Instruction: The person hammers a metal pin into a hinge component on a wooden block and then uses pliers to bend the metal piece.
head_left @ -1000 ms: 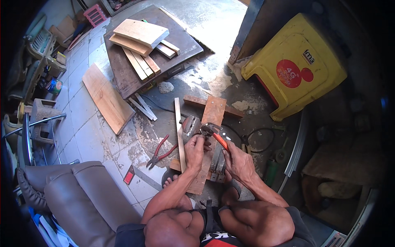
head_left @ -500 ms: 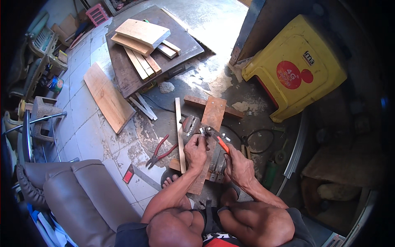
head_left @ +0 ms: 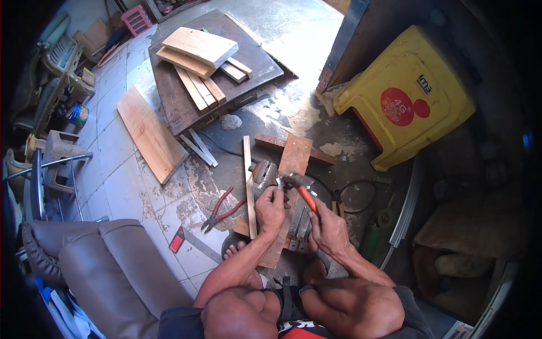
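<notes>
My right hand is closed round the orange handle of a hammer. The hammer's dark head is close above the fingertips of my left hand. Those fingers are pinched on a small, pale, shiny piece, too small to name. Both hands are over a reddish-brown plank laid across another piece of wood. Just beyond my left hand is a metal vise-like block. A thin wooden strip lies to its left.
Red-handled pliers and a carpenter's square lie on the floor at left. Cut boards are stacked on a low dark table; another board leans nearby. A yellow plastic stool stands right, a brown cushioned seat near left.
The hammer head has shifted slightly at my left fingertips, its handle tilting a little. My left hand keeps its pinch. The whole view has moved slightly.
</notes>
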Demonstrator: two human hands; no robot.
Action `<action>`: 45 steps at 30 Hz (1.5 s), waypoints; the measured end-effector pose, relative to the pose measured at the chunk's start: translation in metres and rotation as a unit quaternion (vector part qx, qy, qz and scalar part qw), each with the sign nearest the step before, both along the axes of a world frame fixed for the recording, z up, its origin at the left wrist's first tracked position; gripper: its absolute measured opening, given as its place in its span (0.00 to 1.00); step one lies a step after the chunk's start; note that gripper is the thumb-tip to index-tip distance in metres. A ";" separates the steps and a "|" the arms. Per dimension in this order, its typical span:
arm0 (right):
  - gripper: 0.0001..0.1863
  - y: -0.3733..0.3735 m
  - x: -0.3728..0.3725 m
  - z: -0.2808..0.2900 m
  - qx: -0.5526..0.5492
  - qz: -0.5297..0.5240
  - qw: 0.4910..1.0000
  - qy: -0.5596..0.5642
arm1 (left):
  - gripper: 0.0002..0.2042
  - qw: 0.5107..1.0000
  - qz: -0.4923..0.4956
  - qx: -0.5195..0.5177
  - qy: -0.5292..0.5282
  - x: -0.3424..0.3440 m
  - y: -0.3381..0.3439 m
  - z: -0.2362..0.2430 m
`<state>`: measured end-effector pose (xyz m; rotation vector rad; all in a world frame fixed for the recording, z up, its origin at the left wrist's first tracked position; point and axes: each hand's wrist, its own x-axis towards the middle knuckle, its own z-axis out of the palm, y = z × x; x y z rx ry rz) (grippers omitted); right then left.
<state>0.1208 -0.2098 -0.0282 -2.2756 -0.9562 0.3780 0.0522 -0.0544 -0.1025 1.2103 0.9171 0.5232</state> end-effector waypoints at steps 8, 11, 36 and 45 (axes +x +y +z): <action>0.19 0.008 -0.002 0.006 0.001 -0.052 0.990 0.133 | 0.11 0.994 -0.004 -0.105 -0.041 -0.006 -0.002 -0.006; 0.19 0.006 -0.003 -0.002 0.007 -0.042 0.993 0.111 | 0.10 0.994 0.007 -0.105 -0.025 -0.005 -0.002 -0.005; 0.18 0.058 0.037 0.001 0.107 0.055 0.989 0.087 | 0.11 0.989 -0.005 -0.105 -0.102 -0.023 0.009 0.003; 0.21 0.011 0.012 0.018 0.053 0.032 0.998 -0.010 | 0.10 0.997 0.020 -0.025 -0.067 -0.018 0.016 0.020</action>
